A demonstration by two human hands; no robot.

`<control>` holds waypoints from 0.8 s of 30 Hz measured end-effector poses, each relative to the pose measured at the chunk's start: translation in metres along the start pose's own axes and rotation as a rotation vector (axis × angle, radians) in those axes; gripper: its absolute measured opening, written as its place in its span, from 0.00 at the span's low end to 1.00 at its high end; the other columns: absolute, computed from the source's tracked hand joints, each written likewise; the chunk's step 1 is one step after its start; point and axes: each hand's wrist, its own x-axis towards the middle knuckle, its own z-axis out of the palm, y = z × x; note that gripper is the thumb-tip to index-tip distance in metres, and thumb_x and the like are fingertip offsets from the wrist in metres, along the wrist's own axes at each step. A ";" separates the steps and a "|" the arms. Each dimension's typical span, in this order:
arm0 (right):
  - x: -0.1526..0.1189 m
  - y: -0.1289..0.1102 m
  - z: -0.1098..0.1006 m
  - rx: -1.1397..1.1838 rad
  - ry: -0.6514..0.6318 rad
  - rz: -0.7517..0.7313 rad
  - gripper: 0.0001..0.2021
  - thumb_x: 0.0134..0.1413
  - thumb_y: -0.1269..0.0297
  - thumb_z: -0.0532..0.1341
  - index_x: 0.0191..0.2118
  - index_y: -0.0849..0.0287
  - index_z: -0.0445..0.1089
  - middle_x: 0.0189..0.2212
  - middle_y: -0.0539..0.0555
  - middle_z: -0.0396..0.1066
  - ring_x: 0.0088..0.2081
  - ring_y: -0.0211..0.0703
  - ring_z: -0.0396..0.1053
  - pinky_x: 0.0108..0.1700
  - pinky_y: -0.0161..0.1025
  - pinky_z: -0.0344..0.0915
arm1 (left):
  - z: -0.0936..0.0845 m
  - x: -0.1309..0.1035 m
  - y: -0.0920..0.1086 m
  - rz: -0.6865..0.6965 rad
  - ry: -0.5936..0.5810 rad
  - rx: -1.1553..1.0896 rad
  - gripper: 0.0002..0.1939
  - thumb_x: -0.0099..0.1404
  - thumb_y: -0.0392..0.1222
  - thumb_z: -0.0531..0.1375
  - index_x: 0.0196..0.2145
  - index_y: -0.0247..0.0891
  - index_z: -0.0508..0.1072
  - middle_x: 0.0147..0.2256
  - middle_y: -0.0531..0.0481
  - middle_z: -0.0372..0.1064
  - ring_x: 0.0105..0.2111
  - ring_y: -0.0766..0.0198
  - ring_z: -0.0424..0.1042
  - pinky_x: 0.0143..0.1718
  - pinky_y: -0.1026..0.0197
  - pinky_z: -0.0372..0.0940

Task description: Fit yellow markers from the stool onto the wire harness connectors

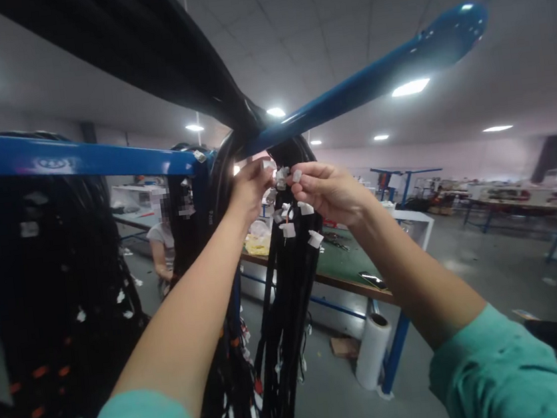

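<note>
A bundle of black wire harnesses (295,267) hangs from a blue rack arm (345,90) in front of me. Small white pieces, which look like connectors or tags, stick out along its upper part; one white piece (287,230) is just below my hands. My left hand (251,188) is closed at the bundle's upper left, with a white piece (267,164) at its fingertips. From the other side, my right hand (329,188) pinches a small white tag (297,176) between thumb and forefinger. Between the two hands sits another white piece (281,176). Exact shapes are too small to make out.
More black harnesses (53,261) hang at left from a blue beam (71,159). Behind stands a green-topped table (347,255) with a phone (372,280) near its edge. Under it are a white roll (373,349) and a brown box (345,346). A person (162,242) sits behind the rack.
</note>
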 end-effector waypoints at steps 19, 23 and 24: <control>0.007 -0.013 0.000 -0.076 0.056 -0.002 0.05 0.46 0.72 0.65 0.32 0.60 0.72 0.26 0.47 0.72 0.28 0.29 0.71 0.36 0.29 0.73 | 0.014 0.007 0.003 -0.077 0.011 -0.150 0.10 0.55 0.40 0.66 0.27 0.37 0.66 0.26 0.56 0.69 0.25 0.71 0.71 0.31 0.66 0.67; 0.012 -0.016 -0.001 -0.125 0.066 -0.006 0.03 0.49 0.71 0.64 0.32 0.60 0.70 0.27 0.49 0.72 0.30 0.30 0.72 0.37 0.30 0.72 | 0.010 0.009 0.004 -0.096 -0.023 -0.120 0.10 0.57 0.46 0.64 0.29 0.36 0.69 0.24 0.55 0.68 0.22 0.72 0.69 0.26 0.67 0.65; 0.014 -0.017 -0.001 -0.129 0.070 0.001 0.03 0.49 0.71 0.64 0.31 0.60 0.69 0.27 0.49 0.72 0.30 0.30 0.72 0.36 0.30 0.72 | 0.010 0.010 0.005 -0.104 -0.025 -0.107 0.10 0.58 0.46 0.63 0.30 0.36 0.69 0.24 0.55 0.68 0.21 0.72 0.68 0.25 0.67 0.65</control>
